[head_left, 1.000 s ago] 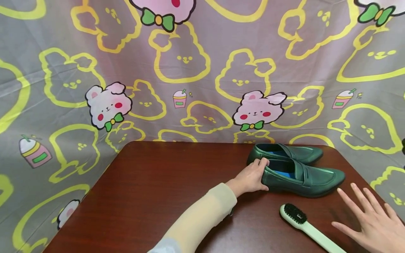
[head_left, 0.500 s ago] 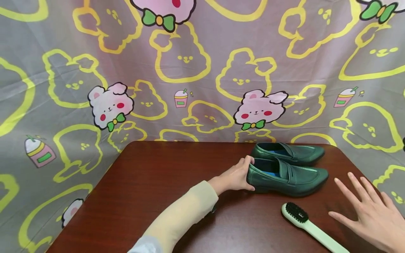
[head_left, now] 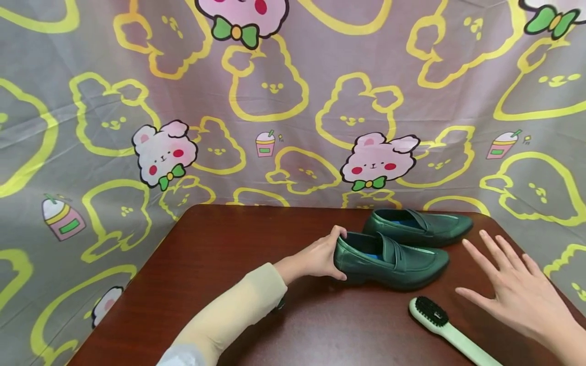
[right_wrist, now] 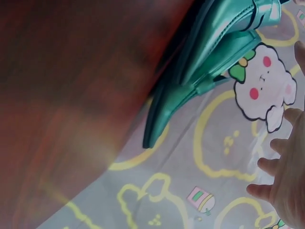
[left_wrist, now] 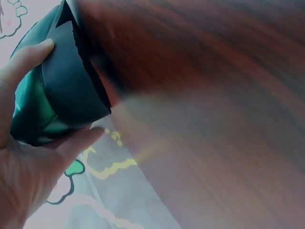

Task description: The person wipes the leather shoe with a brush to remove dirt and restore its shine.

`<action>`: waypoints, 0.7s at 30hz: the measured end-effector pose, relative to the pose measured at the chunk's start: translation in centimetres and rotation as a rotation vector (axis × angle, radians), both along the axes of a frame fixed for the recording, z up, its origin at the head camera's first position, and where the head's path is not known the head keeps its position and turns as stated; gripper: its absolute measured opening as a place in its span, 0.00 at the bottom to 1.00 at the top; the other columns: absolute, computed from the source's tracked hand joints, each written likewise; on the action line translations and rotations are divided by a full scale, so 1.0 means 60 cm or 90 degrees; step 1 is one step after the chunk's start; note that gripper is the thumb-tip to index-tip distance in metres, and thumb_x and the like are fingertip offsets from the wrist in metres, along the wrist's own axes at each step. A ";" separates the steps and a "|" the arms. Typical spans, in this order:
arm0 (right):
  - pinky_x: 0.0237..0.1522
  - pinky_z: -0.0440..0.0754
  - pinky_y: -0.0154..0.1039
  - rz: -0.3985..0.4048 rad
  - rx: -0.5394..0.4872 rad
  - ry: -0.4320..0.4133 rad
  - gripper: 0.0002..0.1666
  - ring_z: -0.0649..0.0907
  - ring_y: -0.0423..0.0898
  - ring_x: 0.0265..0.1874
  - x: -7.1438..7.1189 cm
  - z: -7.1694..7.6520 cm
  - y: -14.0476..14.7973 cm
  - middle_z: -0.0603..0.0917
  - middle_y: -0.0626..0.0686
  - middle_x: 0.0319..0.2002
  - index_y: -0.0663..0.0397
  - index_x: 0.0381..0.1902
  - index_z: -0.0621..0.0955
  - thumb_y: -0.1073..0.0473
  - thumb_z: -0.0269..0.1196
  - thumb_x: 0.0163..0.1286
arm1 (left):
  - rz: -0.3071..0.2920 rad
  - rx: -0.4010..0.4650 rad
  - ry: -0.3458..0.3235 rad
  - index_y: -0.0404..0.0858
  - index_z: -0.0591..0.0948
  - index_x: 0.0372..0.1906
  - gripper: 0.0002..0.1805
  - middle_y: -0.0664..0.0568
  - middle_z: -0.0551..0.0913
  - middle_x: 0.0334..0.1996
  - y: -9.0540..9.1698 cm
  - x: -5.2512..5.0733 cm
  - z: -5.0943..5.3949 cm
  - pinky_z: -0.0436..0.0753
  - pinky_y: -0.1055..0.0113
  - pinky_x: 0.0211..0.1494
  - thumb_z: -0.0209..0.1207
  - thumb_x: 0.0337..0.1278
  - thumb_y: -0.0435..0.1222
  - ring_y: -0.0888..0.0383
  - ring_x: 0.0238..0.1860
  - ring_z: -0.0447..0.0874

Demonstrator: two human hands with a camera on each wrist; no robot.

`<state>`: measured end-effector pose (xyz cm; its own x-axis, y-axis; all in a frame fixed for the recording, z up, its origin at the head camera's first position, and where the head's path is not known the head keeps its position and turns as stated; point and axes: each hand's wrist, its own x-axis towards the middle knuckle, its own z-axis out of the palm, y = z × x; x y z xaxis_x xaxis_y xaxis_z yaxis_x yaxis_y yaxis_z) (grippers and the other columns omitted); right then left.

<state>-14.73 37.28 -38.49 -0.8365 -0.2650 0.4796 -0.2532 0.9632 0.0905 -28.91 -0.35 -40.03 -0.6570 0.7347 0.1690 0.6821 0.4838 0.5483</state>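
My left hand (head_left: pixel 317 257) grips the heel of a dark green loafer (head_left: pixel 414 265), thumb on one side and fingers on the other. In the left wrist view the thumb and a finger lie around the shoe's heel (left_wrist: pixel 71 78). Its toe points right. Just behind it stands the matching green loafer (head_left: pixel 444 229), partly hidden by the front one. My right hand (head_left: pixel 517 292) is held with fingers spread, to the right of the front loafer's toe, holding nothing. Below it lies a pale green brush (head_left: pixel 462 339) with black bristles, its handle running out of the frame.
The shoes and brush are on a dark reddish-brown table (head_left: pixel 238 244) with rounded far corners. A grey cloth (head_left: pixel 293 168) printed with cartoon rabbits and cups hangs behind it and at both sides.
My left hand has drawn the front loafer to the left and slightly nearer, away from the other shoe. The right hand has shifted slightly left and farther forward, still spread.
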 end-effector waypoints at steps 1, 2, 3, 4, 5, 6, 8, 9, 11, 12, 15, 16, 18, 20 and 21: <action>0.67 0.34 0.64 0.007 -0.002 0.001 0.65 0.39 0.54 0.75 -0.002 0.002 -0.003 0.45 0.59 0.76 0.40 0.78 0.50 0.30 0.69 0.50 | 0.000 0.002 -0.008 0.48 0.54 0.58 0.50 0.53 0.73 0.41 -0.008 0.001 0.001 0.74 0.72 0.45 0.79 0.36 0.43 0.61 0.40 0.76; 0.67 0.32 0.62 0.017 -0.004 0.004 0.64 0.39 0.54 0.75 -0.005 0.002 -0.005 0.45 0.59 0.76 0.40 0.78 0.51 0.30 0.69 0.50 | -0.001 0.005 -0.017 0.48 0.53 0.59 0.50 0.53 0.74 0.41 -0.016 0.003 0.003 0.74 0.72 0.46 0.79 0.36 0.43 0.61 0.40 0.76; 0.68 0.30 0.59 0.025 -0.003 0.005 0.64 0.39 0.53 0.75 -0.007 0.003 -0.008 0.44 0.58 0.77 0.41 0.78 0.51 0.30 0.69 0.51 | -0.002 0.008 -0.026 0.48 0.53 0.59 0.50 0.53 0.74 0.41 -0.024 0.005 0.004 0.74 0.72 0.46 0.79 0.36 0.43 0.61 0.40 0.76; 0.68 0.29 0.58 0.036 -0.002 0.009 0.63 0.40 0.53 0.75 -0.010 0.003 -0.009 0.44 0.57 0.77 0.41 0.78 0.52 0.30 0.68 0.51 | -0.005 0.012 -0.038 0.48 0.53 0.60 0.50 0.53 0.74 0.41 -0.033 0.006 0.006 0.74 0.71 0.47 0.79 0.37 0.43 0.61 0.40 0.77; 0.68 0.30 0.58 0.050 -0.003 0.013 0.63 0.41 0.53 0.75 -0.011 0.004 -0.010 0.45 0.56 0.77 0.42 0.77 0.53 0.31 0.69 0.51 | -0.007 0.015 -0.047 0.49 0.53 0.60 0.51 0.53 0.74 0.42 -0.042 0.008 0.007 0.75 0.71 0.47 0.79 0.37 0.42 0.62 0.40 0.77; 0.68 0.29 0.57 0.058 -0.001 0.014 0.62 0.41 0.53 0.75 -0.013 0.004 -0.011 0.45 0.56 0.77 0.42 0.77 0.54 0.31 0.69 0.51 | -0.008 0.019 -0.052 0.49 0.52 0.61 0.51 0.53 0.74 0.42 -0.051 0.010 0.009 0.75 0.71 0.47 0.78 0.37 0.42 0.62 0.41 0.77; 0.69 0.29 0.55 0.072 0.000 0.013 0.62 0.43 0.53 0.75 -0.016 0.003 -0.013 0.47 0.56 0.76 0.43 0.77 0.54 0.31 0.69 0.51 | -0.006 0.026 -0.061 0.49 0.52 0.62 0.52 0.52 0.75 0.43 -0.070 0.013 0.010 0.75 0.70 0.47 0.79 0.37 0.42 0.61 0.40 0.78; 0.69 0.29 0.55 0.076 0.001 0.010 0.61 0.43 0.54 0.75 -0.017 0.002 -0.014 0.48 0.57 0.76 0.43 0.77 0.54 0.31 0.69 0.52 | -0.005 0.030 -0.065 0.50 0.52 0.62 0.52 0.52 0.75 0.44 -0.079 0.015 0.011 0.75 0.69 0.47 0.79 0.36 0.42 0.61 0.40 0.78; 0.69 0.29 0.54 0.079 0.001 0.005 0.61 0.45 0.55 0.74 -0.018 0.001 -0.014 0.49 0.58 0.76 0.43 0.77 0.54 0.32 0.69 0.52 | 0.006 0.038 -0.072 0.50 0.53 0.62 0.53 0.52 0.76 0.44 -0.097 0.019 0.011 0.75 0.68 0.47 0.79 0.35 0.42 0.61 0.40 0.79; 0.69 0.29 0.53 0.078 0.002 0.003 0.61 0.46 0.56 0.74 -0.018 0.000 -0.014 0.48 0.58 0.76 0.43 0.77 0.54 0.32 0.69 0.52 | 0.012 0.041 -0.073 0.50 0.53 0.62 0.53 0.52 0.76 0.44 -0.105 0.021 0.011 0.75 0.68 0.48 0.79 0.35 0.43 0.61 0.40 0.79; 0.69 0.28 0.53 0.074 0.003 -0.002 0.62 0.46 0.57 0.74 -0.018 -0.001 -0.015 0.47 0.57 0.76 0.43 0.77 0.53 0.33 0.69 0.52 | 0.028 0.051 -0.084 0.51 0.53 0.63 0.54 0.52 0.77 0.45 -0.130 0.028 0.008 0.75 0.67 0.49 0.79 0.34 0.43 0.60 0.41 0.79; 0.69 0.28 0.52 0.072 0.004 -0.003 0.62 0.47 0.57 0.74 -0.018 -0.001 -0.015 0.46 0.57 0.76 0.44 0.77 0.53 0.33 0.69 0.52 | 0.032 0.054 -0.086 0.52 0.53 0.63 0.54 0.53 0.76 0.45 -0.138 0.031 0.007 0.75 0.67 0.49 0.79 0.34 0.43 0.60 0.42 0.79; 0.69 0.27 0.52 0.069 0.005 -0.006 0.62 0.46 0.57 0.74 -0.017 -0.001 -0.015 0.46 0.57 0.77 0.44 0.77 0.53 0.33 0.70 0.52 | 0.032 0.066 -0.089 0.52 0.53 0.64 0.54 0.52 0.76 0.47 -0.153 0.036 0.005 0.75 0.65 0.50 0.79 0.34 0.43 0.59 0.43 0.79; 0.69 0.27 0.52 0.068 0.004 -0.008 0.62 0.46 0.57 0.74 -0.017 -0.001 -0.016 0.47 0.58 0.76 0.44 0.77 0.54 0.33 0.70 0.52 | 0.030 0.078 -0.091 0.51 0.52 0.65 0.55 0.52 0.75 0.48 -0.166 0.040 0.003 0.75 0.64 0.51 0.79 0.35 0.43 0.58 0.45 0.78; 0.69 0.27 0.52 0.069 0.003 -0.008 0.62 0.46 0.57 0.74 -0.017 -0.002 -0.017 0.47 0.58 0.76 0.44 0.77 0.54 0.33 0.70 0.52 | 0.029 0.084 -0.092 0.51 0.52 0.65 0.55 0.52 0.74 0.49 -0.172 0.041 0.001 0.75 0.64 0.51 0.79 0.35 0.43 0.58 0.45 0.78</action>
<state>-15.76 36.29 -38.58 -0.8082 -0.3572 0.4682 -0.3574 0.9294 0.0921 -26.44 -10.67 -39.94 -0.7132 0.6817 0.1632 0.5712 0.4302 0.6991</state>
